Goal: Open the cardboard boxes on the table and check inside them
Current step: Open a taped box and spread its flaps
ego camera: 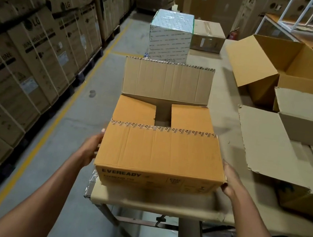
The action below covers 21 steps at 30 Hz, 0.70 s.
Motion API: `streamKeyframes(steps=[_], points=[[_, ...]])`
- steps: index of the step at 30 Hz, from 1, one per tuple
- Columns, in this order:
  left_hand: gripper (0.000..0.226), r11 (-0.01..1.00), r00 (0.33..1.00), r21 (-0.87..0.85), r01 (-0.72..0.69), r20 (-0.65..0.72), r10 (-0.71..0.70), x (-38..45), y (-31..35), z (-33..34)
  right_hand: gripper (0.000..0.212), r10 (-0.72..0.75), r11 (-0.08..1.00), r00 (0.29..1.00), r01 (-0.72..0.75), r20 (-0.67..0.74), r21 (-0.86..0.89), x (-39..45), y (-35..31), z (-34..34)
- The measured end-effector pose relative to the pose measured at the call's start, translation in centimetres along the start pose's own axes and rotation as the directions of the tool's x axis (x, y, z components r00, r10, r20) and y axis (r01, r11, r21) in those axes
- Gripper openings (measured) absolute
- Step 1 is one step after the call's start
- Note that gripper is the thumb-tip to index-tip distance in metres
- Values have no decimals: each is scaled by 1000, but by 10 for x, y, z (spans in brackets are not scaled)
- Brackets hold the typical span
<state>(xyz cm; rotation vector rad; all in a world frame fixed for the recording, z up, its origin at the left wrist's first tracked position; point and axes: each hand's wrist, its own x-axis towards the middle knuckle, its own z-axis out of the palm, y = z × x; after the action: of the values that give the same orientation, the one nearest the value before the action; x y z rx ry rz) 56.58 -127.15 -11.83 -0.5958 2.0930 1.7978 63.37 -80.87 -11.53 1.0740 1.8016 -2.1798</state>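
An orange-brown Eveready cardboard box [158,158] stands at the near left corner of the table [225,99]. Its far long flap stands upright, its near long flap lies flat, and two short inner flaps are folded down with a dark gap between them. My left hand [90,147] presses against the box's left side. My right hand [230,179] holds the near right corner, thumb on the edge. Further back stand a white taped box [170,38] and a sealed brown box [208,36].
Open brown cartons [290,62] and loose flaps [267,145] fill the table's right side. Stacked LG washing-machine cartons [31,52] wall the left of a concrete aisle with a yellow line [51,124]. A white metal rack [312,15] stands at the far right.
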Motion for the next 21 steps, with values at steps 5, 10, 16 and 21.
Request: streamKeyframes(steps=[5, 10, 16, 21], points=[[32, 962, 918, 77, -262, -286, 273, -6, 18, 5, 31, -325, 932, 945, 313, -39, -184, -9, -35, 12], [29, 938, 883, 3, -346, -336, 327, -27, 30, 11, 34, -410, 904, 912, 402, -27, -148, -30, -51, 14], [49, 906, 874, -55, -419, -294, 386, -70, 30, 10, 60, -329, 941, 944, 329, -19, 73, -48, -57, 1], [56, 921, 915, -145, -362, -245, 322, -93, 7, 20, 53, -336, 935, 935, 316, 115, 160, -57, -47, -8]])
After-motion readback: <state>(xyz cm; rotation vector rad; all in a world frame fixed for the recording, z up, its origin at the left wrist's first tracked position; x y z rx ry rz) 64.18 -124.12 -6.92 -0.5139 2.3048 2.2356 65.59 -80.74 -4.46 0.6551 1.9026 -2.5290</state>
